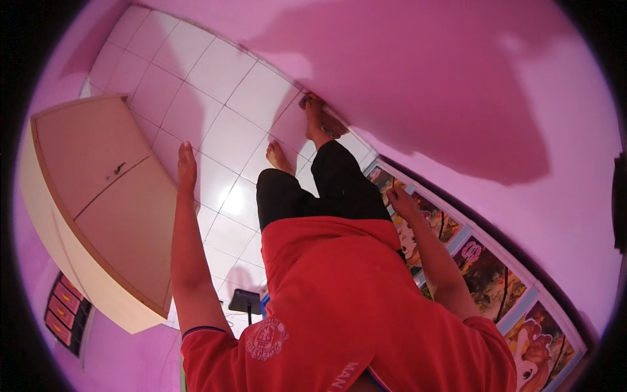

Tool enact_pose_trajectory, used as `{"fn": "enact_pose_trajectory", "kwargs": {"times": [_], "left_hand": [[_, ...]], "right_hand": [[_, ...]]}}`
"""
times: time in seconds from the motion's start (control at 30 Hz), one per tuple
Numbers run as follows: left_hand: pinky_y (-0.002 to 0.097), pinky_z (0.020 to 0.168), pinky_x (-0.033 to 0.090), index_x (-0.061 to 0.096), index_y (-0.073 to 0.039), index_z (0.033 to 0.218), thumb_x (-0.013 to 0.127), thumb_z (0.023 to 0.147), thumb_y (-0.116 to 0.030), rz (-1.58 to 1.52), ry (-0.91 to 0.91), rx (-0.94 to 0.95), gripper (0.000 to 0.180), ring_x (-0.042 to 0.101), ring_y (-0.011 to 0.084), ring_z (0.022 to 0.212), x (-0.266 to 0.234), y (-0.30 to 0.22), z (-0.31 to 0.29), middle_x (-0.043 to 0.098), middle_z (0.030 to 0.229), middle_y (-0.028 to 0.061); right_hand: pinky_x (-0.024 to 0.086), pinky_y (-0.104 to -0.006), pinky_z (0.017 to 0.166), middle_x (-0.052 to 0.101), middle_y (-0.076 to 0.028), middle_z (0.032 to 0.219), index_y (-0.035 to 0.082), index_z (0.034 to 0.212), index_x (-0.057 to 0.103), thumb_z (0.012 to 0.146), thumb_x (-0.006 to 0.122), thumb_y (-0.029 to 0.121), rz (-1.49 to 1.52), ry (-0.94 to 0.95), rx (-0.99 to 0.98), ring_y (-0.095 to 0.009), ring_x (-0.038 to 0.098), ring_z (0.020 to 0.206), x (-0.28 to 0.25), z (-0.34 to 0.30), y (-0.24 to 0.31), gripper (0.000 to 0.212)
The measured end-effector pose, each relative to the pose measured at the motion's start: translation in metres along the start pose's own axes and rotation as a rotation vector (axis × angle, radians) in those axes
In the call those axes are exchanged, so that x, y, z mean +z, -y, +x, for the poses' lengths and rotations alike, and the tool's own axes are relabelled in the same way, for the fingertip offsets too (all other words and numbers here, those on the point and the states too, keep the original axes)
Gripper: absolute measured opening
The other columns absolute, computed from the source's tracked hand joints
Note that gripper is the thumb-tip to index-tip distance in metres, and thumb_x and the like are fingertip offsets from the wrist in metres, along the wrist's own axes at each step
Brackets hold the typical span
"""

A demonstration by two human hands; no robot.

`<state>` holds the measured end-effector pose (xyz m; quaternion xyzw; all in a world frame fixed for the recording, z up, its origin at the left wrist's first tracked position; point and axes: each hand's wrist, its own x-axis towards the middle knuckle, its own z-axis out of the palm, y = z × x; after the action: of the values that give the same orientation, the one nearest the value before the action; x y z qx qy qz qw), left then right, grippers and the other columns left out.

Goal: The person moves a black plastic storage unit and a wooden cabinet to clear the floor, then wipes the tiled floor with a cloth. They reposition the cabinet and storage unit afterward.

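Observation:
My left hand (pixel 187 164) hangs to the left of my body, beside the door of a beige cabinet (pixel 117 222). Its fingers point ahead, stretched out, and nothing shows in it. Over on the right, my right hand (pixel 401 201) hovers by the front of a drawer unit (pixel 486 277) printed with cartoon pictures. The fingers there are curled in; whether they hold anything is hidden. My right foot (pixel 315 121) is on or against a brown patterned cloth or mat (pixel 334 125) at the wall's base, and my left foot (pixel 277 157) stands on the tiles.
White floor tiles (pixel 225 140) stretch ahead between the cabinet and the pink wall (pixel 405 65). A black flat-topped stand (pixel 245 301) is behind me on the left. Framed yellow-and-red pictures or panels (pixel 66 307) show at the lower left.

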<state>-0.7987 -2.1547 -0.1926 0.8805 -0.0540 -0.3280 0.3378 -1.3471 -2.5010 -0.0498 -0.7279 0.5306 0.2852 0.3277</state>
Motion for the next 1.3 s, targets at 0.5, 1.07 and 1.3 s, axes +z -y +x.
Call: {"fn": "enact_pose_trajectory", "kwargs": {"times": [0.5, 1.07, 1.3], "left_hand": [[0.0413, 0.112, 0.026, 0.035, 0.009, 0.139, 0.025, 0.096, -0.062, 0.072, 0.113, -0.551, 0.084, 0.034, 0.0376, 0.136, -0.019, 0.234, -0.255, 0.038, 0.143, 0.0292], [0.0436, 0.107, 0.035, 0.032, -0.001, 0.144, 0.033, 0.097, -0.059, -0.485, 0.107, -0.142, 0.075, 0.041, 0.0305, 0.133, 0.034, 0.096, -0.074, 0.043, 0.143, 0.0196], [0.0392, 0.114, 0.024, 0.035, 0.003, 0.142, 0.024, 0.099, -0.058, -0.191, 0.187, -0.637, 0.076, 0.033, 0.0337, 0.138, 0.045, 0.242, -0.235, 0.039, 0.145, 0.0223]], "right_hand": [[0.048, -0.0434, 0.081, 0.064, -0.021, 0.098, 0.001, 0.102, 0.059, 0.093, 0.054, 0.036, 0.007, -0.047, -0.241, -0.036, 0.062, 0.094, -0.023, 0.042, 0.037, 0.037], [0.048, -0.0421, 0.085, 0.064, -0.022, 0.104, -0.002, 0.108, 0.06, 0.092, 0.055, 0.035, -0.058, 0.015, -0.082, -0.036, 0.062, 0.099, -0.025, 0.004, 0.025, 0.04], [0.048, -0.0416, 0.08, 0.063, -0.023, 0.096, -0.002, 0.1, 0.059, 0.093, 0.054, 0.034, -0.084, 0.023, -0.215, -0.037, 0.062, 0.093, -0.031, 0.029, 0.061, 0.036]]}}
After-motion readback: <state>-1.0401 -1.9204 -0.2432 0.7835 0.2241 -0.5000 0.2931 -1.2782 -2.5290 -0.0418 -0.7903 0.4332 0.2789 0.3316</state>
